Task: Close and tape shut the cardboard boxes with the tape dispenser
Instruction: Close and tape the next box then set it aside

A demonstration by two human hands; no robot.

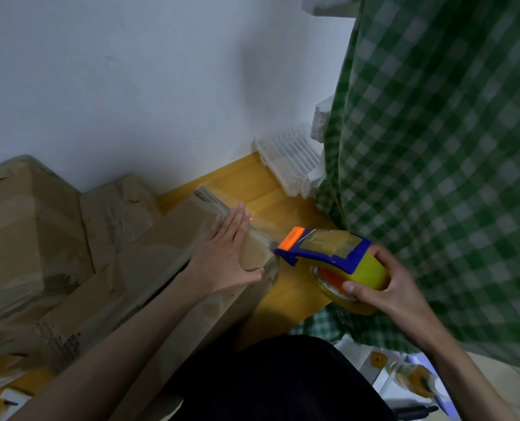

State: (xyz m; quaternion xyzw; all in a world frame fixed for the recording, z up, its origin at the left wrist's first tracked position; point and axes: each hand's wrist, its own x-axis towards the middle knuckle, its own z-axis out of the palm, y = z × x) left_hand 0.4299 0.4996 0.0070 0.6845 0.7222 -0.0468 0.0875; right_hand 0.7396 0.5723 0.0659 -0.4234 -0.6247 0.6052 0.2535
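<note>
Cardboard box (161,275) on yellow wood floor (252,183), long and brown, top flaps down with a dark gap along the middle seam. Left hand (228,253) flat on the far end of the box, fingers straight and close together, thumb out along the corner, pressing down. Clear tape (265,229) stretched from that box end across to the tape dispenser (334,253). Right hand (386,287) curled round the yellow roll of the dispenser, thumb on the near side of the roll, holding it just beside the box end, up off the floor. Blue body and orange tip on the dispenser, tip pointing at the box. More brown boxes (40,226) stacked behind by the white wall (131,86). Green checked cloth (434,177) hanging on the right. Clear plastic tray (292,159) leaning near the wall
</note>
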